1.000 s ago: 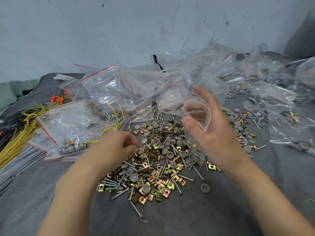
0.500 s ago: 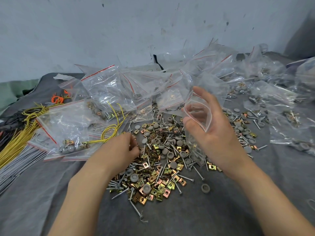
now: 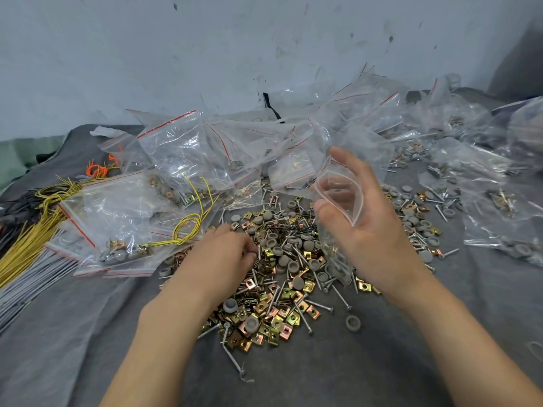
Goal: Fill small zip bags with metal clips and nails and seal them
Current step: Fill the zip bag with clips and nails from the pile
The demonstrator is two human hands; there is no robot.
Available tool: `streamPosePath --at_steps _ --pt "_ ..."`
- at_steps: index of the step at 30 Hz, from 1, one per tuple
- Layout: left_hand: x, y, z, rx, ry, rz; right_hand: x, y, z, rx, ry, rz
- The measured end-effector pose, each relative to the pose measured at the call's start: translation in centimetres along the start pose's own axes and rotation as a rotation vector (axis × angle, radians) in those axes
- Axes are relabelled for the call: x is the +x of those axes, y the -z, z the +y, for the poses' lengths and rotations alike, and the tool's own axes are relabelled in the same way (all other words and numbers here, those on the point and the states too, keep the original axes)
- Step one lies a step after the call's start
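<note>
A heap of brass-coloured metal clips, steel nails and grey caps covers the middle of the grey cloth. My right hand holds a small clear zip bag upright above the heap, thumb and fingers keeping its mouth open; a few parts lie in its bottom. My left hand rests palm down on the left side of the heap, fingers curled into the parts. What those fingers hold is hidden.
Filled and empty zip bags with red seal lines pile up behind and to the right. Yellow wires, orange ties and grey rods lie at the left. A loose grey cap sits in front of the heap.
My left hand has slid to the right and further into the heap. My right hand and the bag have stayed in place.
</note>
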State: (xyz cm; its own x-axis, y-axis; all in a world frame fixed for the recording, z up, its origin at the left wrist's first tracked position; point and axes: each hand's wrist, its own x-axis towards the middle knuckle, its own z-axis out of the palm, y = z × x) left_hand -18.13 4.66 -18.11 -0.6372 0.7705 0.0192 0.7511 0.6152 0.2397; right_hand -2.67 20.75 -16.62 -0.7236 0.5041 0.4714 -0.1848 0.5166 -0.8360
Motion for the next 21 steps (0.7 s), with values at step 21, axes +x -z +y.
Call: streamPosePath --at_steps 21 --pt "-1.0 6.0 4.4 -0.850 -0.234 0.393 -0.1 -1.0 0.2 -0.047 0.032 -0.049"
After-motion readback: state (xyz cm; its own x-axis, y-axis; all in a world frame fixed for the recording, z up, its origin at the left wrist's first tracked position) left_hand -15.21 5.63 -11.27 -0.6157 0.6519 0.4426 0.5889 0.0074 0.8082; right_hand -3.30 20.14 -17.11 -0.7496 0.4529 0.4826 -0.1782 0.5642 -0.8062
